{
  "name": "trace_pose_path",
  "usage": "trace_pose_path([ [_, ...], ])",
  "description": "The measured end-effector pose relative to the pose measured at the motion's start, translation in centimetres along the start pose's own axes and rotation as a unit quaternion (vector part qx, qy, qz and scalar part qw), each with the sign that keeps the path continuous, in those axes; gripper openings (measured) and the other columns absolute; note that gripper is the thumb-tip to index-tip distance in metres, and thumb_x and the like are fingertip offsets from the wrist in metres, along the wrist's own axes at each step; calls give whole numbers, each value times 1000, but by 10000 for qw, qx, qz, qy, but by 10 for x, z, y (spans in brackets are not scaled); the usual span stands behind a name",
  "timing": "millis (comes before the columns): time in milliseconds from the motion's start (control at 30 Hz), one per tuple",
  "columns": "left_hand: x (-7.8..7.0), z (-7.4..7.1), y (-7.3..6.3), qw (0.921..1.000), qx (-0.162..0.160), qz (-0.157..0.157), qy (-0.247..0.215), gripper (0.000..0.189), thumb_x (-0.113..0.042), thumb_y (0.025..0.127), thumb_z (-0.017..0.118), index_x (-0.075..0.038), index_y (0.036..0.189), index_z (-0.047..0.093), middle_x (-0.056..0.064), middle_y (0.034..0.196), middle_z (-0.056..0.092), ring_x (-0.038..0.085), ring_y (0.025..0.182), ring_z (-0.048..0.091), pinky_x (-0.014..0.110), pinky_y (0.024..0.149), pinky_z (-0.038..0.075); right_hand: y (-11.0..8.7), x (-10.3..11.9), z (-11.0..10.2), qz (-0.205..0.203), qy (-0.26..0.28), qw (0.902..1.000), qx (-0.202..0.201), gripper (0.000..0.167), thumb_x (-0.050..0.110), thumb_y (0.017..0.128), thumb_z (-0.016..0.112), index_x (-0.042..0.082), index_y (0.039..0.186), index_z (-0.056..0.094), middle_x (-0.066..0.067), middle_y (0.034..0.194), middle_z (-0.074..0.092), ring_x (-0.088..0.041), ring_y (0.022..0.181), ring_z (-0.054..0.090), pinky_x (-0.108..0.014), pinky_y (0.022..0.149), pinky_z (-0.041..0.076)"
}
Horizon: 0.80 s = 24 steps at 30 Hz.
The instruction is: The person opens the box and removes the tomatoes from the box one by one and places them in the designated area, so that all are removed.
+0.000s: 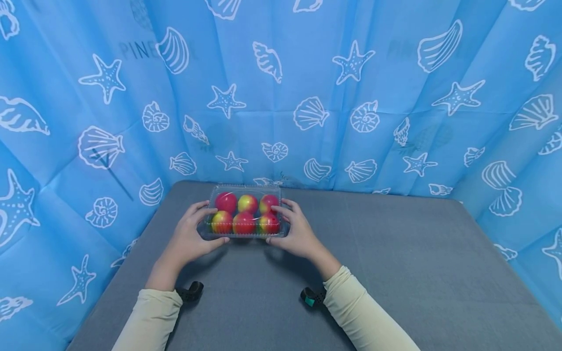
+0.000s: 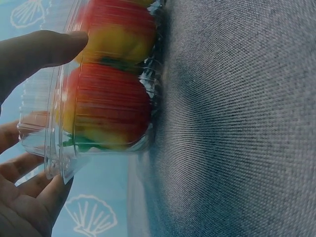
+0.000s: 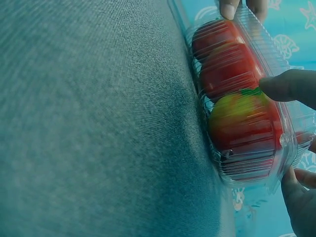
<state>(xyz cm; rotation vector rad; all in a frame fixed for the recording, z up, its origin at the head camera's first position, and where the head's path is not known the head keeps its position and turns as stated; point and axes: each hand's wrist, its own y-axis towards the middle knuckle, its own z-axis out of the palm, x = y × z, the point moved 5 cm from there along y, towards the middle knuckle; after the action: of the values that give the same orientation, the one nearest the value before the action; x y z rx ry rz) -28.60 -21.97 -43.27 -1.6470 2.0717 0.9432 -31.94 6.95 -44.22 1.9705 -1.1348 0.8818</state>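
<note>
Six fruits (image 1: pixel 245 215) show in head view, three in right wrist view; left grip (image 1: pixel 190 234), right grip (image 1: pixel 299 234) clasp clear box (image 1: pixel 239 188).

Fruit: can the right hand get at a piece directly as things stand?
Probably not: the clear box looks closed over the fruit, and the right hand only grips its outside.

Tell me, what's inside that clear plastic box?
Six round fruits, in reds and yellows, show through the clear plastic box, in two rows of three. Their undersides and the box's floor beneath them are covered, so I can't see those.
</note>
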Motion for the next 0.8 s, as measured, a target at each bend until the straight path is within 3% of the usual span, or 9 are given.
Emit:
trace_pose_path([
  [800,-3,2,0,10000,-62,41,-9,79,-41,76,97,-9,140,64,17,164,42,47,148,43,71,108,49,1,-3,1,75,89,9999,-94,83,17,78,96,9,151,57,-12,168,32,-36,153,43,-51,118,48],
])
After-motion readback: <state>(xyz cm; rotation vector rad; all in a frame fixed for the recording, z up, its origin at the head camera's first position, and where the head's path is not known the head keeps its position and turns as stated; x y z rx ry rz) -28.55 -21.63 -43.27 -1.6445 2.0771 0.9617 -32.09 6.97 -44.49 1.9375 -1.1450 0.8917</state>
